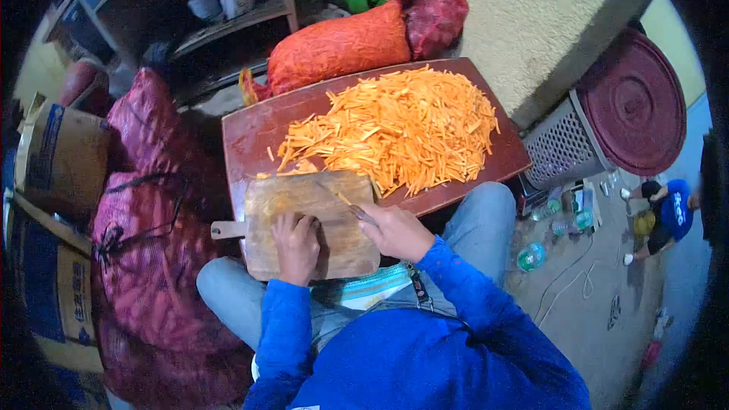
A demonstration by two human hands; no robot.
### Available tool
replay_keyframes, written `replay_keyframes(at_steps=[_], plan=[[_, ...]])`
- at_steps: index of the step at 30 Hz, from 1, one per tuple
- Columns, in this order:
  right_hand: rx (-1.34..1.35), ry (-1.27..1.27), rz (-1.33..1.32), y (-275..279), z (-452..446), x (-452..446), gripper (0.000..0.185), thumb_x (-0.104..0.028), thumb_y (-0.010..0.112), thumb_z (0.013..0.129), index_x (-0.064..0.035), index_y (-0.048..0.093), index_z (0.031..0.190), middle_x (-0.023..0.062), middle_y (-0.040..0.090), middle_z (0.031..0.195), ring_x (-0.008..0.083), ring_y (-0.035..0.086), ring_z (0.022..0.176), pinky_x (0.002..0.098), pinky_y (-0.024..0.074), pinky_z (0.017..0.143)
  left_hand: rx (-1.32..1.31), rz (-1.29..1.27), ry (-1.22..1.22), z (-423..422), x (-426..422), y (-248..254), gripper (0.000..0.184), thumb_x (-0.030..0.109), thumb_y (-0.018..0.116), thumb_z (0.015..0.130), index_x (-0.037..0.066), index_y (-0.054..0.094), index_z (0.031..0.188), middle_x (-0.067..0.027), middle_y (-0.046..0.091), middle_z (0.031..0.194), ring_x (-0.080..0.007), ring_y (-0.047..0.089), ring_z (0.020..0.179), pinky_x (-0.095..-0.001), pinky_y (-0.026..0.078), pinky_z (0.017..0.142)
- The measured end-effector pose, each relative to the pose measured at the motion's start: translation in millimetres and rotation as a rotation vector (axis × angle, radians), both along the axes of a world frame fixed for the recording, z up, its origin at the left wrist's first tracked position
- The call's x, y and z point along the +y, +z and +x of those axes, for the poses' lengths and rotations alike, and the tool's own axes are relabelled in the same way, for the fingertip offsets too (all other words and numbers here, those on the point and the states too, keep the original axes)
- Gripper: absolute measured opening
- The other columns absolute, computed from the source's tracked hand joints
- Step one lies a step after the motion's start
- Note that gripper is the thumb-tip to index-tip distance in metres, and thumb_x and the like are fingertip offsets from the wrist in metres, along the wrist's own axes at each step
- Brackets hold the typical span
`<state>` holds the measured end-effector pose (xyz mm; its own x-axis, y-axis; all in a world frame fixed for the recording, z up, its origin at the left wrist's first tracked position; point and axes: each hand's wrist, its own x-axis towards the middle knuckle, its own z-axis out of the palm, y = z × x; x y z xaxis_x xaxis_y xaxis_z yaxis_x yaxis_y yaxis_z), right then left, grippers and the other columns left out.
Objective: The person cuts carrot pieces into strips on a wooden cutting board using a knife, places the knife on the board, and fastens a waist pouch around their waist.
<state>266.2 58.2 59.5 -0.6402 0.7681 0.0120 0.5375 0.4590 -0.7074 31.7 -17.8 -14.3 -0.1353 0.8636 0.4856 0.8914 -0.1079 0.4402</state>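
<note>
A wooden cutting board (266, 201) with a short handle lies across my lap, against the near edge of a dark red table (254, 133). My left hand (296, 245) rests on the board, fingers bent; what lies under them, if anything, is hidden. My right hand (399, 232) is closed around the handle of a knife (357, 209), whose blade points up and left over the board's right part. A large heap of orange strips (410, 125) covers much of the table beyond the board. A few small orange pieces lie near the board's far edge.
An orange mesh sack (338, 44) lies behind the table. Purple mesh sacks (152, 258) and cardboard boxes (68, 152) stand on the left. At the right are a lidded basket (562, 144), bottles (531, 256) and another person (672, 212).
</note>
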Motion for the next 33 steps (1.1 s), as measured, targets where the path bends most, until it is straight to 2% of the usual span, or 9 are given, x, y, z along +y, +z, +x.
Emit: replay_keyframes(at_steps=[12, 18, 20, 21, 22, 24, 26, 29, 33], plan=[[0.079, 0.048, -0.018, -12, 5, -1, 0.038, -0.026, 0.063, 0.1, -0.0052, 0.055, 0.131, 0.0311, 0.069, 0.091, 0.0518, 0.067, 0.084, 0.0619, 0.0525, 0.073, 0.086, -0.028, -0.091, 4, 4, -4, 0.029, -0.005, 0.064, 0.077, -0.002, 0.072, 0.105, -0.0174, 0.062, 0.096, -0.0388, 0.061, 0.092, -0.0498, 0.049, 0.083], [0.336, -0.025, -0.139, -30, 15, 11, 0.037, -0.026, 0.063, 0.101, -0.0009, 0.063, 0.128, 0.0301, 0.07, 0.095, 0.0468, 0.071, 0.087, 0.0513, 0.0562, 0.076, 0.142, -0.161, -0.125, 9, 26, 1, 0.051, -0.004, 0.062, 0.077, 0.001, 0.066, 0.127, -0.0176, 0.063, 0.102, -0.0392, 0.06, 0.096, -0.0494, 0.05, 0.086], [0.433, -0.061, -0.187, -43, 18, 15, 0.038, -0.026, 0.062, 0.103, 0.0013, 0.064, 0.129, 0.0267, 0.071, 0.094, 0.0392, 0.072, 0.086, 0.0459, 0.0557, 0.077, 0.156, -0.161, -0.129, 7, 33, -2, 0.055, -0.004, 0.062, 0.077, 0.002, 0.064, 0.132, -0.0176, 0.062, 0.103, -0.0391, 0.06, 0.096, -0.0492, 0.05, 0.086], [0.473, -0.059, -0.19, -39, 21, 16, 0.039, -0.025, 0.06, 0.104, 0.0031, 0.063, 0.13, 0.0233, 0.072, 0.097, 0.0289, 0.072, 0.089, 0.042, 0.0548, 0.08, 0.149, -0.143, -0.15, 8, 37, -1, 0.054, -0.004, 0.062, 0.078, 0.002, 0.064, 0.132, -0.0176, 0.062, 0.103, -0.0389, 0.06, 0.097, -0.0494, 0.05, 0.086], [0.54, -0.07, -0.223, -49, 19, 21, 0.037, -0.023, 0.058, 0.105, 0.0035, 0.063, 0.13, 0.0149, 0.072, 0.094, 0.0219, 0.067, 0.088, 0.0389, 0.0533, 0.08, 0.143, -0.123, -0.168, 9, 43, 3, 0.053, -0.003, 0.062, 0.08, 0.002, 0.064, 0.132, -0.0176, 0.063, 0.102, -0.0387, 0.06, 0.097, -0.0495, 0.049, 0.086], [0.586, -0.081, -0.455, -61, 23, 28, 0.034, -0.022, 0.058, 0.105, 0.0022, 0.065, 0.128, 0.0062, 0.066, 0.087, 0.0165, 0.06, 0.08, 0.0353, 0.0516, 0.074, 0.097, -0.142, -0.176, 13, 59, 9, 0.051, -0.003, 0.06, 0.082, 0.003, 0.064, 0.132, -0.0181, 0.063, 0.103, -0.0386, 0.061, 0.098, -0.0497, 0.05, 0.087], [0.555, -0.172, -0.721, -20, 30, 26, 0.03, -0.021, 0.055, 0.107, 0.0002, 0.066, 0.125, 0.0004, 0.061, 0.081, 0.0092, 0.053, 0.076, 0.0293, 0.0479, 0.07, 0.051, -0.007, -0.247, 9, 82, 4, 0.051, -0.003, 0.059, 0.083, 0.003, 0.064, 0.133, -0.0191, 0.064, 0.106, -0.0395, 0.061, 0.1, -0.0492, 0.05, 0.089], [0.51, -0.168, -0.799, -35, 32, 35, 0.03, -0.021, 0.055, 0.107, 0.0019, 0.066, 0.124, 0.0029, 0.064, 0.083, 0.0122, 0.058, 0.078, 0.0314, 0.0502, 0.073, 0.028, 0.163, -0.224, -12, 127, -25, 0.054, -0.005, 0.063, 0.081, 0.003, 0.062, 0.135, -0.0197, 0.065, 0.107, -0.04, 0.062, 0.102, -0.0483, 0.05, 0.089], [0.538, -0.148, -0.481, -40, 28, 36, 0.029, -0.02, 0.056, 0.106, 0.0034, 0.066, 0.121, 0.0112, 0.07, 0.089, 0.0199, 0.065, 0.083, 0.0374, 0.053, 0.08, -0.036, 0.251, 0.021, -30, 156, -25, 0.055, -0.001, 0.073, 0.079, 0.005, 0.064, 0.133, -0.0187, 0.065, 0.115, -0.0382, 0.06, 0.108, -0.0505, 0.048, 0.092]])
